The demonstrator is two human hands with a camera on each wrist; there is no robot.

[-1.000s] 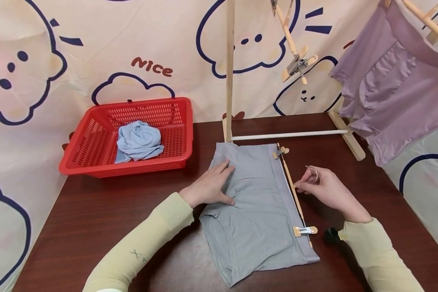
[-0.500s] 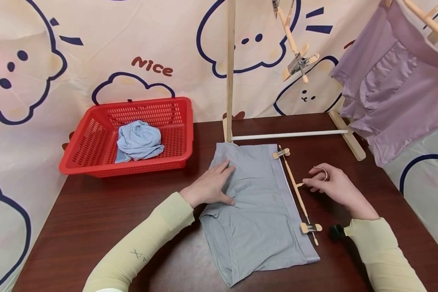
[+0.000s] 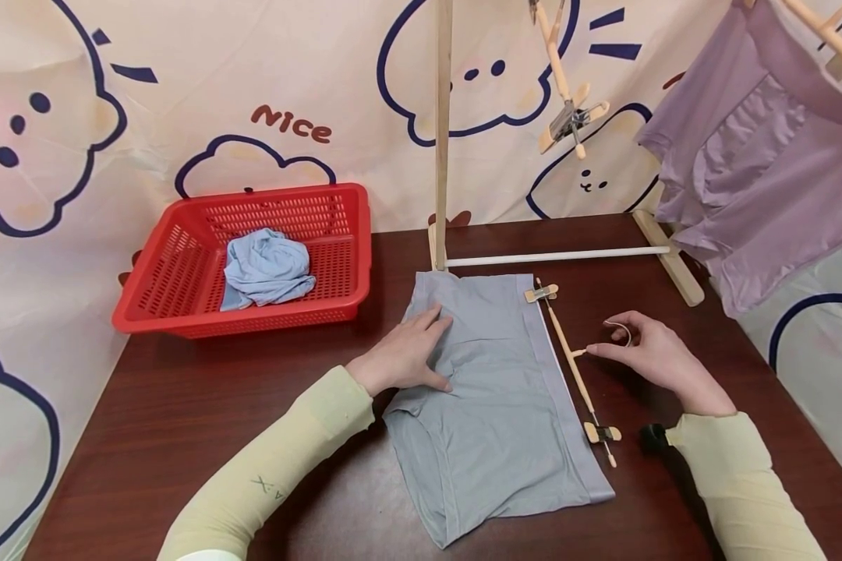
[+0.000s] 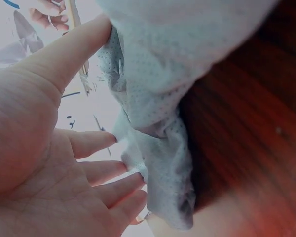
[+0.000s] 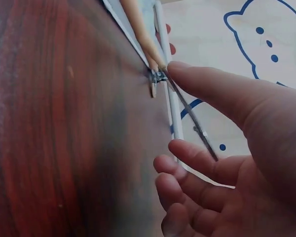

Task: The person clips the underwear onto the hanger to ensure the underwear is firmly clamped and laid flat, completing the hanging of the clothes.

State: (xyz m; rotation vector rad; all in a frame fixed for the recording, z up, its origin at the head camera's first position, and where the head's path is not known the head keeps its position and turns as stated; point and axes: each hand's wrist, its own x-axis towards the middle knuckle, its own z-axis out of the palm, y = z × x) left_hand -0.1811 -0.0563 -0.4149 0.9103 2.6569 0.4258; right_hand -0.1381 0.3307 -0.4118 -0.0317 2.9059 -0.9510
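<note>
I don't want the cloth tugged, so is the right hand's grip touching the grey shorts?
Apart: the head view shows the hanger and a strip of table between the right hand's grip and the grey shorts.

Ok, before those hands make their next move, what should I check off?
1. Left hand resting on the shorts: ok.
2. Right hand on the hook of the hanger: ok.
3. Far clip overlapping the waistband: ok.
4. Far clip actually gripping the cloth: cannot tell.
5. Near clip on the waistband: not ok; it appears just off the edge.
6. Basket apart from the shorts: ok.
</note>
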